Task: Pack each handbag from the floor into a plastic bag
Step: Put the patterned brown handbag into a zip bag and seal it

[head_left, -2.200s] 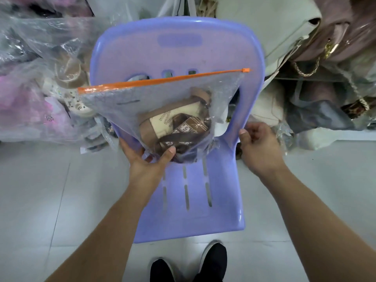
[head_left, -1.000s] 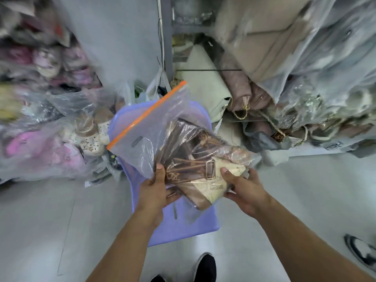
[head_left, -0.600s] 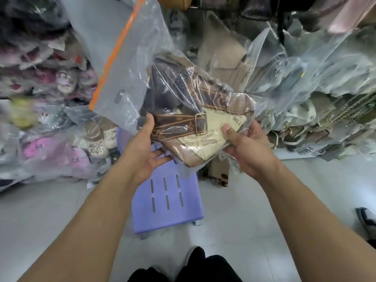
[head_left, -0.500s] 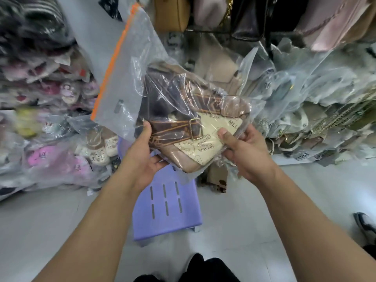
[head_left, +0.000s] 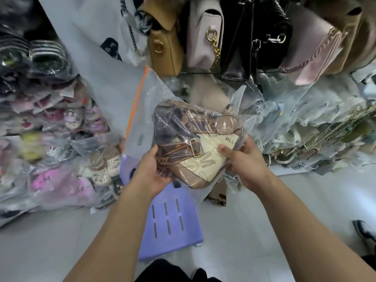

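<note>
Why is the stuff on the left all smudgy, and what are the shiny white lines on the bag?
Head view: the shoe pile at left is smeared, likely motion blur; the white lines are glare off the crinkled plastic bag over the handbag; the left hand and right hand look sharp; the wide lens bends the edges.
</note>
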Tool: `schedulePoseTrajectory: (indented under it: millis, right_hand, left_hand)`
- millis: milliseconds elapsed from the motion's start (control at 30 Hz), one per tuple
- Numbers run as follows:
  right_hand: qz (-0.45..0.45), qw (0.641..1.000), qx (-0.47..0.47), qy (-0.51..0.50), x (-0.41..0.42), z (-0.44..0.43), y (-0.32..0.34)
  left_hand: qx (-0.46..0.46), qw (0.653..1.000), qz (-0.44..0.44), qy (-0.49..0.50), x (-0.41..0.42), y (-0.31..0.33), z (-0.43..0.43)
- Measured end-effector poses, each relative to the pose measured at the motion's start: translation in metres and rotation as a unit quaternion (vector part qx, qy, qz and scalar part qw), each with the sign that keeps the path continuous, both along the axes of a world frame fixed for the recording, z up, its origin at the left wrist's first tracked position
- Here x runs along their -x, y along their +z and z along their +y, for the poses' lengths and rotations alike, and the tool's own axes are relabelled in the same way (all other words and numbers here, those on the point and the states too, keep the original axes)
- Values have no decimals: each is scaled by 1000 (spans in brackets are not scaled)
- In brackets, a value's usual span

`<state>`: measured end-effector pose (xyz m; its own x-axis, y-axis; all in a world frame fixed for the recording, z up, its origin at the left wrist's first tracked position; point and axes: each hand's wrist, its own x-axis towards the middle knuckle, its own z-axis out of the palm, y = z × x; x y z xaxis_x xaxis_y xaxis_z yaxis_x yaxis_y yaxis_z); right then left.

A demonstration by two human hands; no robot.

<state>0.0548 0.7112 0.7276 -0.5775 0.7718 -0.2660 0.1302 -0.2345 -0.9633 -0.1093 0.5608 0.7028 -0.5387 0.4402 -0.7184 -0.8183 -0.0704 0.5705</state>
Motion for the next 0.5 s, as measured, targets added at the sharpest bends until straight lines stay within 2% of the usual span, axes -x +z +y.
schedulePoseTrajectory:
  millis: [100,267,400,500]
  right_hand:
    - [-16,1000,-1,-13,20,7,3]
    - [-33,999,-19,-36,63,17,7]
    - [-73,995,-51,-40,99,21,3]
    - [-79,993,-52,-68,124,27,7]
  left_hand:
    - [13,1000,-2,22,13,-8,12]
    - [76,995,49,48,56,-17,35]
    - [114,988,99,-4,102,-26,57]
    - [110,987,105,-40,134,-31,76]
